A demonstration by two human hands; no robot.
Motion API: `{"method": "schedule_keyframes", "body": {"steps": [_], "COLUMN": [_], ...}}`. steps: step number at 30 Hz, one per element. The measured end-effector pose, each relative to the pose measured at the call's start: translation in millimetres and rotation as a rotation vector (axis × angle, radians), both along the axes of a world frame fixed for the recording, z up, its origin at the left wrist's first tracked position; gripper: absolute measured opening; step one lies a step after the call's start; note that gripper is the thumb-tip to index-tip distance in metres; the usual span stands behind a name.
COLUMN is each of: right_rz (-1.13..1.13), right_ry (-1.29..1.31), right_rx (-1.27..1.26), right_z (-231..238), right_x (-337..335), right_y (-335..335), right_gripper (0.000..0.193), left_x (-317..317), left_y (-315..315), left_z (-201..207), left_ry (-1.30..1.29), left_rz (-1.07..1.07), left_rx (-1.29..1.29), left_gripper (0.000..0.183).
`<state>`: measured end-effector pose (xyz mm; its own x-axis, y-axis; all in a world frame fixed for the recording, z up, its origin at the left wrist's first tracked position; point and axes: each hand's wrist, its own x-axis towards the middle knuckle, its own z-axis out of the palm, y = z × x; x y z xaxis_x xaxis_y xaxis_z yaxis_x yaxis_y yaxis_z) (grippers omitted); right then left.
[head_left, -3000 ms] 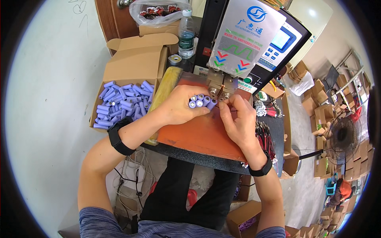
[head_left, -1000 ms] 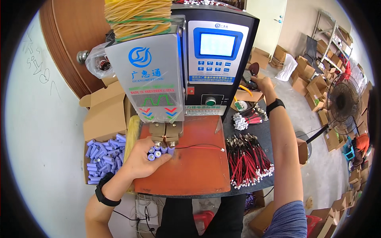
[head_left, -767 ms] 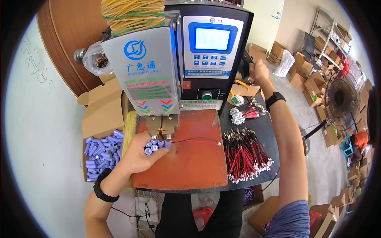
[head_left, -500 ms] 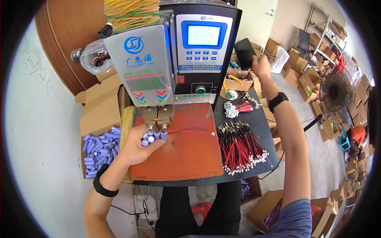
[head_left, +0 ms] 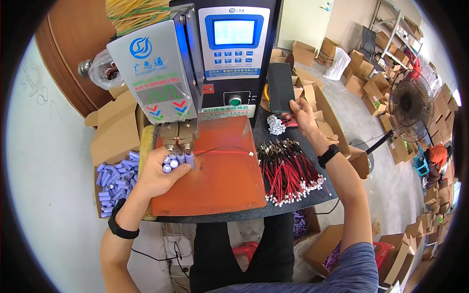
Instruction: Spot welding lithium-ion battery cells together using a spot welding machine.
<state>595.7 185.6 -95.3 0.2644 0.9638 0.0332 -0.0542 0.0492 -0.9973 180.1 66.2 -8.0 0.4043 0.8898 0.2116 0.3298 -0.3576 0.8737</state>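
My left hand (head_left: 155, 177) is closed round several purple cylindrical battery cells (head_left: 174, 163), right below the two metal electrodes (head_left: 178, 141) of a spot welder (head_left: 199, 97). A thin dark wire with a small white plug (head_left: 251, 154) runs out from these cells over the orange mat (head_left: 215, 190). My right hand (head_left: 304, 118) grips the lower corner of a flat black smartphone (head_left: 280, 87), tilted upright beside the machine. Just under it lie a bundle of white connectors (head_left: 276, 125) and a fan of red and black wire leads (head_left: 293, 178).
Loose purple cells (head_left: 115, 184) fill a cardboard box at the left. Rubber bands (head_left: 139, 15) top the welder head. On the right stand a black fan (head_left: 411, 103) and many cartons (head_left: 376, 90). A red stool (head_left: 244, 250) shows beneath the table.
My right hand has brought the phone down and toward me, nearer the white connectors. My left hand still holds the cells under the electrodes. The whole view has shifted slightly.
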Motion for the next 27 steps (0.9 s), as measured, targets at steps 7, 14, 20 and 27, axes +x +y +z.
{"method": "schedule_keyframes", "body": {"steps": [7,14,20,27], "right_rz": [-0.034,-0.385,-0.558,-0.527], "right_ry": [-0.455,-1.182,-1.316,-1.309], "right_rx": [-0.112,-0.068,-0.186,-0.184], "right_z": [-18,31,38,38], "right_x": [24,-53,-87,-86], "right_y": [15,11,24,30], "right_gripper": [0.028,0.075,0.095,0.100], "left_x": [8,0,-4,-1], "left_y": [-2,-3,1,-2], "left_z": [5,3,-3,4], "left_ry": [-0.041,-0.024,-0.007,-0.014], "left_rz": [-0.030,-0.011,-0.005,-0.013], "left_rx": [0.039,0.024,0.043,0.027], "left_gripper": [0.014,0.014,0.014,0.015]}}
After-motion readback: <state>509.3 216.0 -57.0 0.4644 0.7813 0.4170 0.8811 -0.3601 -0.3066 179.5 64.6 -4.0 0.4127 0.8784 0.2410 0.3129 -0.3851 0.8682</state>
